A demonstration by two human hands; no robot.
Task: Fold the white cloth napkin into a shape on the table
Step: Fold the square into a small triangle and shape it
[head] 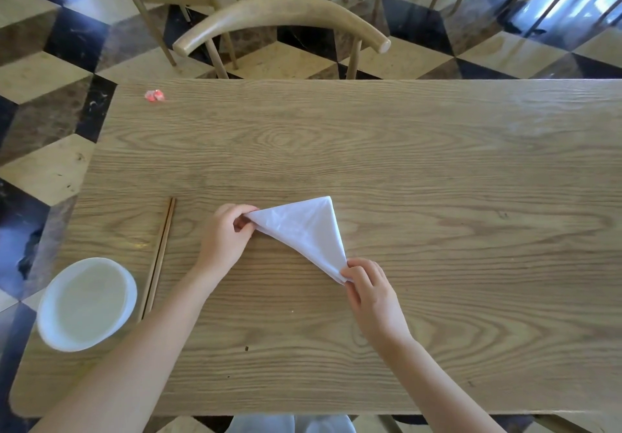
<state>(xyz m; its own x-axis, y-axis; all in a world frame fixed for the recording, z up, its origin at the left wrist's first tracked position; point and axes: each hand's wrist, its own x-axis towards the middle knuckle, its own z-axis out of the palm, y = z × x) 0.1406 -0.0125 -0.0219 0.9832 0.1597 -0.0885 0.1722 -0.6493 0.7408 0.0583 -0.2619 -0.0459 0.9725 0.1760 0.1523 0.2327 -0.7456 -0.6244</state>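
Observation:
The white cloth napkin [304, 230] lies folded into a triangle on the wooden table [404, 163], near its middle. Its third corner points away from me at the top right. My left hand [225, 234] pinches the napkin's left corner between thumb and fingers. My right hand [368, 289] pinches the lower right corner, nearer to me. Both hands rest low at the table surface.
A pair of wooden chopsticks [158, 257] lies left of my left hand. A white bowl [85, 303] stands at the table's near left edge. A small pink wrapper [154, 96] lies at the far left corner. A wooden chair [282, 18] stands beyond the far edge.

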